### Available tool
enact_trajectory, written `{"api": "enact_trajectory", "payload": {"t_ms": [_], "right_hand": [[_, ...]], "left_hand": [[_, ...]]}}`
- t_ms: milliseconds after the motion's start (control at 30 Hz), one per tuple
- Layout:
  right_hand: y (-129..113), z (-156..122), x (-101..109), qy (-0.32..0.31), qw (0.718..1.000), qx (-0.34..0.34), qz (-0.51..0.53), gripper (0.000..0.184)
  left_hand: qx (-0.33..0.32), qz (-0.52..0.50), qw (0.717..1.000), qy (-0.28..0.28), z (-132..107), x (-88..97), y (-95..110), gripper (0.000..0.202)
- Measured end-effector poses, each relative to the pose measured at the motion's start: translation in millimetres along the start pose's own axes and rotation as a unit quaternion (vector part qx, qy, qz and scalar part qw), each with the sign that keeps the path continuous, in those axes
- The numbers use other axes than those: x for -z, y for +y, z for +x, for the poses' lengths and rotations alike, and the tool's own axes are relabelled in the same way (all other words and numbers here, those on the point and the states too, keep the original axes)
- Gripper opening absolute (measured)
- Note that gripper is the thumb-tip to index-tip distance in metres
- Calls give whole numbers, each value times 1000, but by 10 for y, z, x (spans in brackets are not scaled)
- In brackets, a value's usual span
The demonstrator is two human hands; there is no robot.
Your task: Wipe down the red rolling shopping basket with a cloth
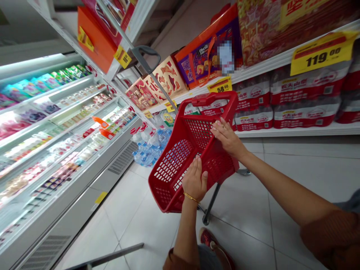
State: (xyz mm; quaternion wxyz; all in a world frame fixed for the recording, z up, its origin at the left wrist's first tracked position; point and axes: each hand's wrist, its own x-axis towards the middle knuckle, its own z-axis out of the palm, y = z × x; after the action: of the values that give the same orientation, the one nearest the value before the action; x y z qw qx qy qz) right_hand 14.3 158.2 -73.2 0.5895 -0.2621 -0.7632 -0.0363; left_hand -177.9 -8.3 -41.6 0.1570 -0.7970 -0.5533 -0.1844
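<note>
A red plastic shopping cart (165, 180) with a perforated basket stands tilted in my view, and its inside shows no goods. My left hand (195, 178), with a thin gold bracelet at the wrist, lies on the near side rim. Its fingers are stretched out together and the thumb is apart. Farther up the same rim, close to the cart's handle (215, 98), rests my right hand (226, 138). Its fingers reach over the edge, extended rather than wrapped round it. Neither hand holds a loose thing.
A lit refrigerated shelf (64, 138) with packaged goods runs along the left. Gift boxes (165, 80) and red-wrapped bottle packs (306, 112) fill shelves behind the cart. Large water bottles (150, 146) stand on the tiled floor (242, 225). A metal bar (112, 255) lies at lower left.
</note>
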Motion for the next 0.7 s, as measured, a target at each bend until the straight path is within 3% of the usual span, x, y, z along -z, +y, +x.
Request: {"api": "enact_trajectory", "payload": {"t_ms": [133, 300, 533, 700], "right_hand": [[-69, 39, 3, 20, 999, -35, 27, 38], [-400, -49, -59, 64, 994, -72, 55, 38], [-891, -402, -373, 19, 995, -43, 92, 41], [-1004, -476, -475, 14, 993, -55, 99, 42]], "left_hand": [[5, -3, 1000, -6, 5, -7, -13, 53], [-7, 1, 1000, -1, 17, -3, -8, 56], [-7, -14, 1000, 1, 15, -4, 8, 57], [5, -28, 1000, -4, 8, -4, 11, 59]]}}
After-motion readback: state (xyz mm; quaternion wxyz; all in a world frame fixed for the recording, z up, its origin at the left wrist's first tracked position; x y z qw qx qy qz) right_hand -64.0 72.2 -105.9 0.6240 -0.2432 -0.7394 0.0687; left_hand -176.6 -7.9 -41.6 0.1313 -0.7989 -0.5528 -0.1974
